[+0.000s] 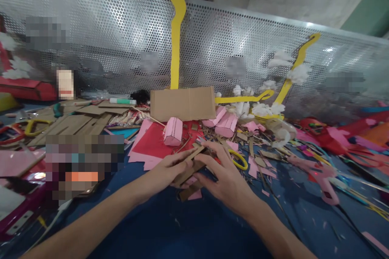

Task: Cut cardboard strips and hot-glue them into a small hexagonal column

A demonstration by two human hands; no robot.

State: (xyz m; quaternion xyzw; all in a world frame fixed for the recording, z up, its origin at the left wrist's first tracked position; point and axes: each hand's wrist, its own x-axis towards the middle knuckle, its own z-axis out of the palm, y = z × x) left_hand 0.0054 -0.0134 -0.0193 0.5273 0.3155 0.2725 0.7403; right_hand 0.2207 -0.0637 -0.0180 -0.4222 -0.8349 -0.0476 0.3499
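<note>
Left hand (172,168) and right hand (226,174) pinch a cardboard piece (189,174) before the brown panel (182,104); opposing grips likely steady it

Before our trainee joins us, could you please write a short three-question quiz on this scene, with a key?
1. The left hand and right hand are both on: a) white fluff; b) brown cardboard; c) a marker.
2. True or false: the pink glue gun lies to the left of both hands.
3. Fill in: the tallest hooked strip, rising above the cardboard panel, is coloured ____.

Key: 1. b; 2. false, it lies to their right; 3. yellow.
</note>
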